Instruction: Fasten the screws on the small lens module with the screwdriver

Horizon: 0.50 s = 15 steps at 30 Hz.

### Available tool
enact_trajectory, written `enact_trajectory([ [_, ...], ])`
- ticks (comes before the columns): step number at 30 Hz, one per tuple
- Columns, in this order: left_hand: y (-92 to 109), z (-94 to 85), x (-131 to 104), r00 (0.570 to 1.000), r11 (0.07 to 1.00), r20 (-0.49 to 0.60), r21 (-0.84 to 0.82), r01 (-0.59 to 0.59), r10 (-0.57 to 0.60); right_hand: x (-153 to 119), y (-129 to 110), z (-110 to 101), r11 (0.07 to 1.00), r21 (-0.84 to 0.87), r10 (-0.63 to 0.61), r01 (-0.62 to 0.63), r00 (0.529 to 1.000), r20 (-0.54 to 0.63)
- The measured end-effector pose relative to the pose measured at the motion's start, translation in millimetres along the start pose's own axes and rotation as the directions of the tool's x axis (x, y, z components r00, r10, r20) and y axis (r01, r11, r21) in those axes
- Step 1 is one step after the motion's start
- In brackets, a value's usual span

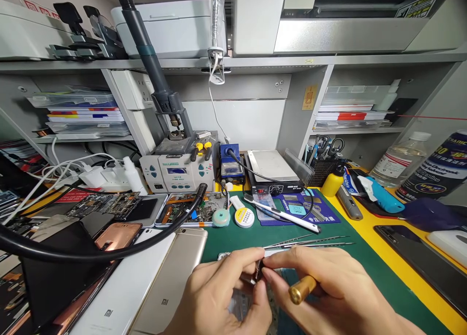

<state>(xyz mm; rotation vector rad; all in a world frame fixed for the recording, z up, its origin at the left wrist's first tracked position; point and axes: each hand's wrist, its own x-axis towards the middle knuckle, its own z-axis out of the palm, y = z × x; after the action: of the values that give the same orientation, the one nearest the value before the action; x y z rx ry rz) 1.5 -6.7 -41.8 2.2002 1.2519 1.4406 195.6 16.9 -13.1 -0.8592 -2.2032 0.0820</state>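
Near the bottom centre of the head view, my left hand (222, 296) pinches a small dark part (259, 270) between its thumb and fingers. My right hand (328, 286) meets it from the right, thumb and index fingertip at the same part. A brass-coloured handle (302, 289) is also held in my right hand, its round end toward the camera; its far end is hidden. Behind the hands, thin metal tweezers (310, 244) lie on the green mat (368, 286). Something pale and something blue under the hands are mostly covered.
Phones, one a gold phone (171, 281), lie at left under a thick black hose (120, 253). Behind the mat stand a hot-air station (178, 172), a tray of circuit boards (182, 208) and a heating plate (272, 167). A yellow bottle (332, 180) and black phone (419, 257) are right.
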Motion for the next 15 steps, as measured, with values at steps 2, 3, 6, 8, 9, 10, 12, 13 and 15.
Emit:
enact_trajectory([
  [2,-0.3,-1.0,-0.3,1.0,1.0,0.015,-0.004,-0.002,0.002,-0.2,-0.9,0.7,1.0,-0.002,-0.019,0.019,0.999,-0.038],
  [3,-0.5,-1.6,-0.6,1.0,1.0,0.013,-0.008,-0.002,0.002,0.0,-1.1,1.1,1.0,-0.005,-0.025,0.025,0.998,-0.057],
  [6,-1.0,-2.1,-1.4,1.0,1.0,0.003,-0.011,0.006,-0.006,1.7,-1.3,1.4,0.999,-0.012,-0.04,0.039,0.995,-0.096],
  [8,-1.2,-1.3,-1.0,1.0,1.0,0.001,-0.017,0.006,-0.006,3.7,-2.1,0.5,0.999,-0.02,-0.037,0.035,0.994,-0.102],
  [9,-1.4,-0.6,-0.4,1.0,1.0,0.005,-0.022,0.005,-0.005,4.9,-2.8,-0.1,0.999,-0.026,-0.034,0.032,0.994,-0.103],
  [10,-1.5,0.1,0.3,1.0,1.0,0.009,-0.028,0.004,-0.004,6.3,-3.8,-0.9,0.999,-0.034,-0.031,0.027,0.994,-0.106],
  [12,-1.9,1.0,1.8,1.0,0.999,0.017,-0.037,0.005,-0.004,9.5,-5.9,-2.5,0.998,-0.052,-0.024,0.019,0.994,-0.106],
  [13,-2.1,1.2,2.3,1.0,0.999,0.023,-0.039,0.005,-0.004,11.1,-6.9,-3.2,0.998,-0.061,-0.023,0.017,0.994,-0.108],
  [15,-2.8,0.7,2.7,1.0,0.999,0.026,-0.041,-0.003,0.004,14.1,-8.4,-4.4,0.997,-0.079,-0.024,0.015,0.994,-0.107],
])
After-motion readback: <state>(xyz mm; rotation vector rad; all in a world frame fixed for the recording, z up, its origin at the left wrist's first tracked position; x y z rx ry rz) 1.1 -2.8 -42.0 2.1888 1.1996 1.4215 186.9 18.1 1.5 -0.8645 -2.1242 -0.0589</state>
